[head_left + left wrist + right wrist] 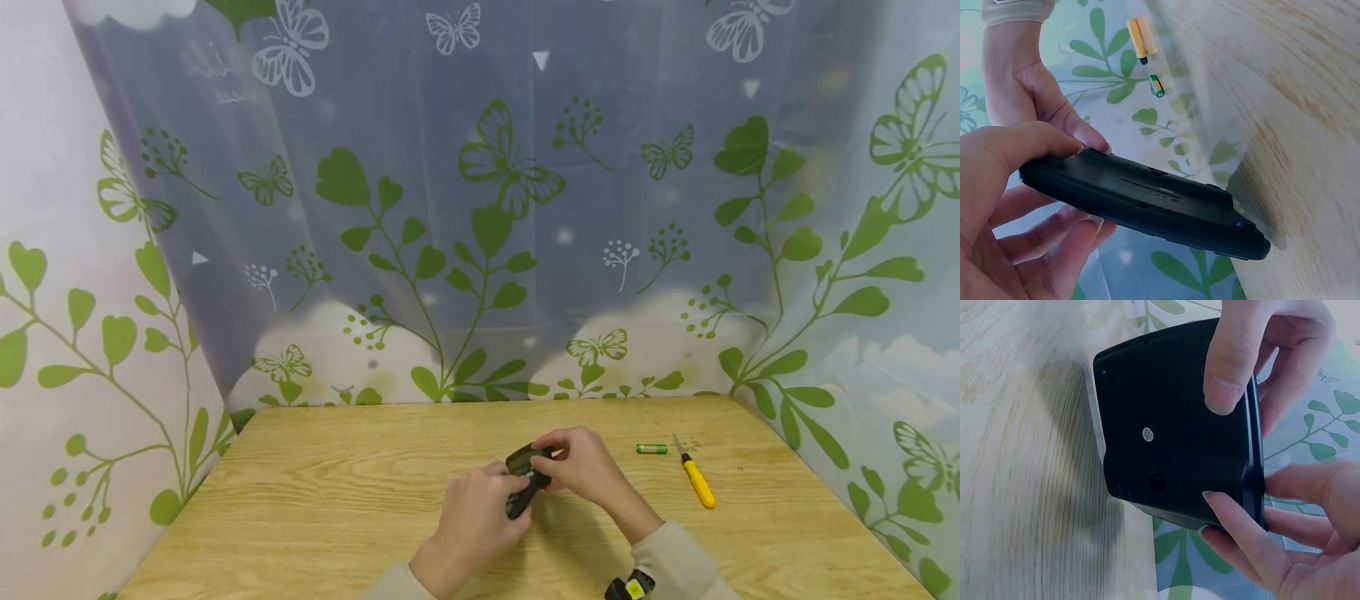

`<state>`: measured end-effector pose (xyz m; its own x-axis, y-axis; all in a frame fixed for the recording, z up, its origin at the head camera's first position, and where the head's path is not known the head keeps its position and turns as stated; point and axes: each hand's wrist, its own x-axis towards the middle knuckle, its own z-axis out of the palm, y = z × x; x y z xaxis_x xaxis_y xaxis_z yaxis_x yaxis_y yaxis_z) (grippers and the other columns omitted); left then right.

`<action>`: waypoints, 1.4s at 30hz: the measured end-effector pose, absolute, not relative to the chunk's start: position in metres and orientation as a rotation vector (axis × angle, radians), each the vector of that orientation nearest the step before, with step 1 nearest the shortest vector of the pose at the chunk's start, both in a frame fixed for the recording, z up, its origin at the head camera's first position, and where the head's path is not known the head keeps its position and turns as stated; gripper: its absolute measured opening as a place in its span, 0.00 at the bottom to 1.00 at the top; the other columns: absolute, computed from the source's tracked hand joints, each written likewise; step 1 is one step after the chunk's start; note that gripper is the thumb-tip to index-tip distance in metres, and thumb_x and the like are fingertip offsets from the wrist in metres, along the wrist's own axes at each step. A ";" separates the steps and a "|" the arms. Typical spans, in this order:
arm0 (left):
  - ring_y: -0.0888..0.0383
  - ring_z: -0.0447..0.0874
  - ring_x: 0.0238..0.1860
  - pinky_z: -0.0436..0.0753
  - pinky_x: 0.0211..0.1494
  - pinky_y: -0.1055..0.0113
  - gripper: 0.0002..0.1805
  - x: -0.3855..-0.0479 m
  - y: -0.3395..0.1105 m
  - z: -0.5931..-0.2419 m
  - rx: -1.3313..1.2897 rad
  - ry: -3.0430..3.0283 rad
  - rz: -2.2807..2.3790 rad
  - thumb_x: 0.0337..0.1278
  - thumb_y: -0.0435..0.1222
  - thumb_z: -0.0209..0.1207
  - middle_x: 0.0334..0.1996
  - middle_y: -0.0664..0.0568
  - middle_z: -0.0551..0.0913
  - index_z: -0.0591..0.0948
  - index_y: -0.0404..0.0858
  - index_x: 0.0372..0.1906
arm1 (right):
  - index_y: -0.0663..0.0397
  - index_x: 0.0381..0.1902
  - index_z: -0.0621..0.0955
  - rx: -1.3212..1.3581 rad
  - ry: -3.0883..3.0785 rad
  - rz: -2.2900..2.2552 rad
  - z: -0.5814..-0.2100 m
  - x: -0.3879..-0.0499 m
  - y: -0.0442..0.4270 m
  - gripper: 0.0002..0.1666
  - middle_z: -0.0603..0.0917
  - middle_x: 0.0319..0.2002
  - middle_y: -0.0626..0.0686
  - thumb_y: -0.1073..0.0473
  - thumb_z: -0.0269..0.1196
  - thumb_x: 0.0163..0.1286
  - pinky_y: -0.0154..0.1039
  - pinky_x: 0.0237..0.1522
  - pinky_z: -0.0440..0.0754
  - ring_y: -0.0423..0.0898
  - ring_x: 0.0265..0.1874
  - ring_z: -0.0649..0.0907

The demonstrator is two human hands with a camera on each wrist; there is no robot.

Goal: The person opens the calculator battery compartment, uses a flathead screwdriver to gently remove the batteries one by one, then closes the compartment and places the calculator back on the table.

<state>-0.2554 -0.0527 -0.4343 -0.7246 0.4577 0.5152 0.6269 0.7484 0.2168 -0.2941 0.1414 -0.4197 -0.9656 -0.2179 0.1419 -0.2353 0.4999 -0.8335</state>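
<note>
Both hands hold a flat black plastic device (529, 493) above the table; its exact kind cannot be told. In the left wrist view the device (1147, 194) is tilted and seen edge-on, with a shallow recess along its side. A small round sticker (1148, 434) marks a broad black face in the right wrist view. My left hand (476, 512) grips the near left side, thumb on one face and fingers behind. On the far right end, my right hand (581, 467) pinches the device with thumb and fingers. Part of the device is hidden by the fingers.
Right of the hands, a green battery (652, 448) lies on the wooden table (337, 475). Beside it is a screwdriver (698, 482) with a yellow handle, and a few tiny bits lie near its tip. A patterned curtain (420, 208) stands behind the table.
</note>
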 end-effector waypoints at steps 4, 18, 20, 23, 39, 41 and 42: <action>0.62 0.87 0.26 0.75 0.19 0.81 0.16 -0.255 -0.052 -0.434 -0.819 -2.537 -0.525 0.46 0.39 0.75 0.36 0.52 0.91 0.92 0.45 0.45 | 0.67 0.52 0.85 0.384 -2.710 1.515 -0.420 -0.293 0.141 0.16 0.87 0.50 0.65 0.64 0.68 0.70 0.46 0.30 0.93 0.48 0.33 0.90; 0.67 0.82 0.27 0.77 0.27 0.79 0.14 -0.260 -0.058 -0.426 -0.801 -2.586 -0.757 0.59 0.51 0.71 0.29 0.56 0.89 0.92 0.45 0.38 | 0.68 0.51 0.85 0.414 -2.702 1.540 -0.426 -0.298 0.145 0.14 0.86 0.51 0.67 0.68 0.67 0.69 0.49 0.31 0.93 0.48 0.32 0.89; 0.66 0.84 0.28 0.78 0.27 0.79 0.13 -0.262 -0.061 -0.425 -0.785 -2.567 -0.793 0.63 0.49 0.69 0.29 0.55 0.90 0.92 0.44 0.37 | 0.68 0.51 0.85 0.417 -2.704 1.546 -0.426 -0.298 0.145 0.14 0.86 0.52 0.67 0.68 0.67 0.69 0.49 0.31 0.93 0.49 0.33 0.89; 0.69 0.80 0.22 0.76 0.23 0.78 0.11 -0.267 -0.067 -0.425 -0.760 -2.552 -0.836 0.64 0.46 0.68 0.29 0.55 0.90 0.91 0.43 0.36 | 0.68 0.51 0.85 0.411 -2.708 1.547 -0.425 -0.299 0.145 0.14 0.86 0.52 0.67 0.69 0.67 0.69 0.50 0.31 0.93 0.49 0.33 0.89; 0.49 0.89 0.41 0.88 0.36 0.56 0.10 -0.297 -0.101 -0.439 -0.531 -2.685 -0.907 0.67 0.41 0.65 0.41 0.45 0.91 0.91 0.41 0.44 | 0.65 0.48 0.86 0.384 -2.712 1.506 -0.426 -0.296 0.142 0.10 0.86 0.52 0.65 0.73 0.64 0.69 0.49 0.28 0.92 0.48 0.34 0.88; 0.49 0.89 0.41 0.88 0.37 0.56 0.10 -0.298 -0.102 -0.438 -0.536 -2.695 -0.916 0.66 0.41 0.66 0.41 0.44 0.90 0.91 0.41 0.45 | 0.63 0.47 0.86 0.364 -2.714 1.495 -0.424 -0.295 0.141 0.10 0.86 0.52 0.64 0.73 0.64 0.69 0.49 0.28 0.92 0.47 0.34 0.88; 0.48 0.88 0.40 0.88 0.37 0.56 0.10 -0.298 -0.103 -0.437 -0.541 -2.706 -0.920 0.66 0.40 0.66 0.41 0.44 0.90 0.91 0.41 0.46 | 0.63 0.47 0.86 0.355 -2.715 1.491 -0.423 -0.294 0.140 0.10 0.86 0.51 0.64 0.73 0.64 0.69 0.49 0.28 0.92 0.47 0.34 0.88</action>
<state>-0.2979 -0.1031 -0.4374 -0.9046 0.2687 0.3309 0.4147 0.7344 0.5373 -0.2943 0.1402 -0.4234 -0.9738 -0.1868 0.1295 -0.2095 0.5168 -0.8301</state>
